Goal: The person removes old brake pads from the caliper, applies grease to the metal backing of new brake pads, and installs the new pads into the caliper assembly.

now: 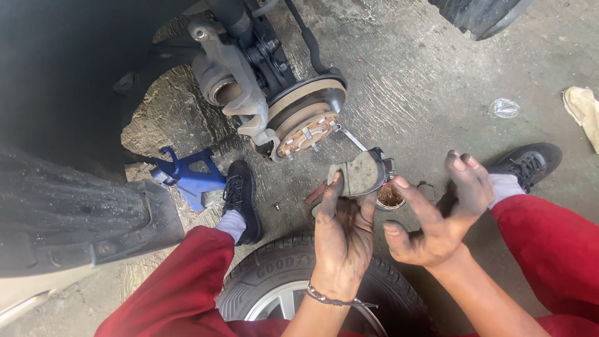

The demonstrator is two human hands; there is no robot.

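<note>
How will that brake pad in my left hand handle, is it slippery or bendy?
The brake pad looks like a flat rigid slab, so probably stiff. The left hand looks greasy, so it may slip. It seems thick, likely heavy for its size.

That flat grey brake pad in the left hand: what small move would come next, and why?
Probably the right hand dips a finger into the small round tin of brown grease and wipes it on the flat grey brake pad. The left hand holds the pad up, the right is empty, open and greasy, and the tin lies just beyond.
</note>
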